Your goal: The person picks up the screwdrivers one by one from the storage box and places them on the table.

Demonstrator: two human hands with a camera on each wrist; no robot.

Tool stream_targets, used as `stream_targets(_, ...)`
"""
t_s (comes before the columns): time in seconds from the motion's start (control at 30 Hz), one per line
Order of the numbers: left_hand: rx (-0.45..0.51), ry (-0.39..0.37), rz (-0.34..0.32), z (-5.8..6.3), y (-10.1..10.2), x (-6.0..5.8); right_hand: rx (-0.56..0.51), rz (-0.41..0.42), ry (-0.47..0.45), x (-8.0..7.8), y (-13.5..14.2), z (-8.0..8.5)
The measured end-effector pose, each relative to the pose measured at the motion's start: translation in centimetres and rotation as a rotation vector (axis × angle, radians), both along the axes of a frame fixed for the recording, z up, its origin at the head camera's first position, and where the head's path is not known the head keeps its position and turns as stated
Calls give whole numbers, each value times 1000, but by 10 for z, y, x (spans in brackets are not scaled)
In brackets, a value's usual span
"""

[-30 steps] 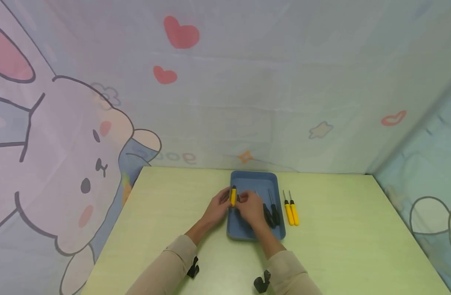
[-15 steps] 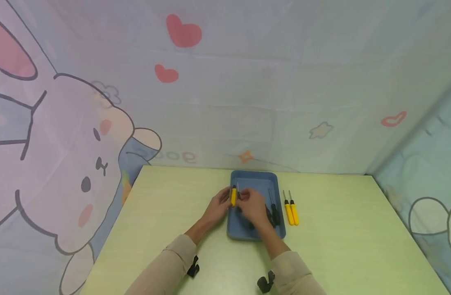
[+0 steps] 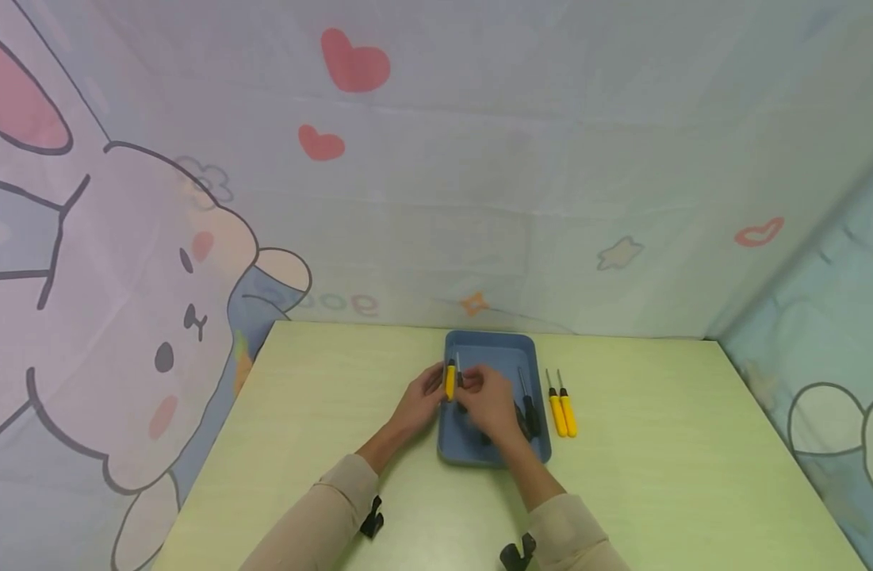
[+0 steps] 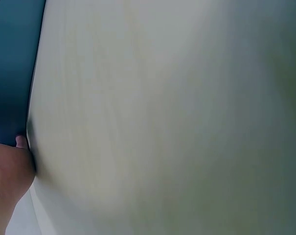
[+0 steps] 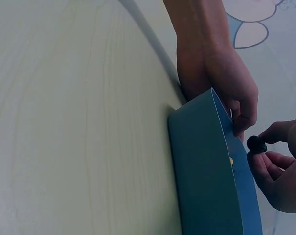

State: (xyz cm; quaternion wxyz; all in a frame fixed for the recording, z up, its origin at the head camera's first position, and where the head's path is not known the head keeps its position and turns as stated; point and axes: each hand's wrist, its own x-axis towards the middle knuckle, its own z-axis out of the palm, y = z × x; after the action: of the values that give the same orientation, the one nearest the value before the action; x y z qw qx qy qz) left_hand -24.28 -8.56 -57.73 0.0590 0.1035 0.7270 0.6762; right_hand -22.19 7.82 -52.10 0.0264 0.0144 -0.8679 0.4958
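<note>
My left hand (image 3: 420,399) grips the left wall of a blue tray (image 3: 491,336), its fingers at the rim. Just beside those fingers, inside the tray, lies a screwdriver with a yellow handle (image 3: 450,382). My right hand (image 3: 490,399) is over the tray and pinches a black-handled screwdriver (image 3: 460,379), whose shaft points away from me, parallel to the yellow one. In the right wrist view the round black handle end (image 5: 256,144) shows between thumb and fingertip. Another black screwdriver (image 3: 530,414) lies along the tray's right side, with more black handles partly hidden by my right wrist.
Two yellow-handled screwdrivers (image 3: 562,414) lie side by side on the pale table (image 3: 643,444), just right of the tray. A printed cloth wall (image 3: 514,198) rises directly behind the table's back edge, with more cloth on both sides.
My right forearm has shifted slightly right, and my right hand now covers more of the black handles. More of the pinched screwdriver's shaft shows beside the yellow one. My left hand stays put.
</note>
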Motion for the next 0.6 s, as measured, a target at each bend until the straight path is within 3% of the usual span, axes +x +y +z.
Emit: stream_targets(0.6,35,16,12,-3,1,-1,4,-7,22,4,16,-3)
